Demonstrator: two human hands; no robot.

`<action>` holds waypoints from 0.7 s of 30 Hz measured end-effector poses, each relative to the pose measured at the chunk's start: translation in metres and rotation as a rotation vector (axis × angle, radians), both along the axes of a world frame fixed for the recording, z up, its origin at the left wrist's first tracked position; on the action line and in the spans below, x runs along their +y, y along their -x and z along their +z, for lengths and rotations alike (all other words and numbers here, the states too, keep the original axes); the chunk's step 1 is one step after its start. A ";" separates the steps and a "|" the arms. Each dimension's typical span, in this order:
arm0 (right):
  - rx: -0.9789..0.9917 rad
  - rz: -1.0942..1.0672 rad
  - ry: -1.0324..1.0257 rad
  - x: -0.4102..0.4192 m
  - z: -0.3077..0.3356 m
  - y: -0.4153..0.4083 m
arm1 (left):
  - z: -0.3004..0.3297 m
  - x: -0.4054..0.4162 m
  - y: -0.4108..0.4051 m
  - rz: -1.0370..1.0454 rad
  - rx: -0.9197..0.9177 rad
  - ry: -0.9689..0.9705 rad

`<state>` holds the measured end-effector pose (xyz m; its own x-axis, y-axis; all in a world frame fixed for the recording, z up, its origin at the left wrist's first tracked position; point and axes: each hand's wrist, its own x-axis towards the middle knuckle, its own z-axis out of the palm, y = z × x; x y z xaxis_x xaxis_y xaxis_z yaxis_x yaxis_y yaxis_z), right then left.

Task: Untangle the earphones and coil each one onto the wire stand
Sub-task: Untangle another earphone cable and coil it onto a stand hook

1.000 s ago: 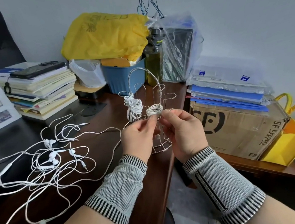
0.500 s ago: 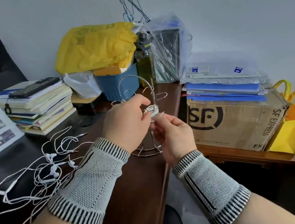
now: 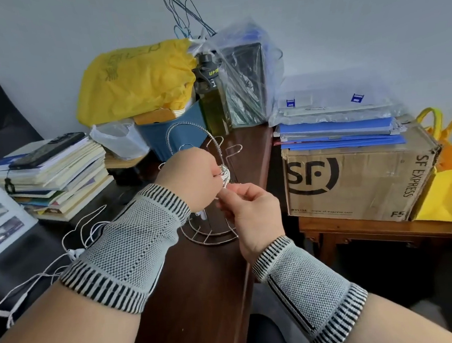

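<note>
Left hand (image 3: 193, 178) fingers curled, pinching; right hand (image 3: 251, 212) pinching, thumb up.

Two hands, left (image 3: 193, 178) and right (image 3: 253, 218), two knitted wrist sleeves (image 3: 133, 249), one wire stand (image 3: 204, 146), one coiled earphone (image 3: 225, 174), one tangle of loose earphones (image 3: 71, 251), one phone (image 3: 47, 150), one cardboard box (image 3: 361, 185), one bottle (image 3: 212, 96), one yellow bag (image 3: 448, 189).

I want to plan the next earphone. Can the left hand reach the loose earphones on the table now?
Probably not at once: the left hand grips the coiled earphone at the wire stand. Once released, the loose earphones lie unobstructed beside that forearm.
</note>
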<state>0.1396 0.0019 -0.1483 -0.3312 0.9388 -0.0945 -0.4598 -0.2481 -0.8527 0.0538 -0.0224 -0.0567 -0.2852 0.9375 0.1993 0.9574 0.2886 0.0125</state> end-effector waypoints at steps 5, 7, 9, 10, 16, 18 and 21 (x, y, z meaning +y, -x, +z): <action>-0.131 -0.024 -0.120 0.003 -0.004 0.004 | -0.004 -0.006 0.006 -0.012 -0.080 -0.071; -0.217 -0.046 -0.192 0.004 -0.006 0.005 | -0.005 -0.006 0.008 -0.012 -0.108 -0.087; -0.274 -0.059 -0.248 0.006 -0.005 0.003 | -0.006 -0.007 0.010 -0.017 -0.130 -0.094; -0.289 -0.056 -0.262 0.008 -0.003 0.002 | -0.006 -0.007 0.010 -0.018 -0.140 -0.098; -0.363 -0.051 -0.305 0.010 0.005 -0.003 | -0.007 -0.008 0.011 -0.031 -0.173 -0.113; -0.422 -0.079 -0.356 0.011 0.008 -0.005 | -0.007 -0.010 0.011 -0.034 -0.174 -0.107; -0.545 -0.149 -0.488 0.012 0.012 -0.007 | -0.007 -0.011 0.011 -0.024 -0.200 -0.101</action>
<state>0.1470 0.0136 -0.1366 -0.2223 0.9474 0.2302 0.0604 0.2490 -0.9666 0.0432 -0.0334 -0.0642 -0.3059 0.9227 0.2346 0.9396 0.2530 0.2304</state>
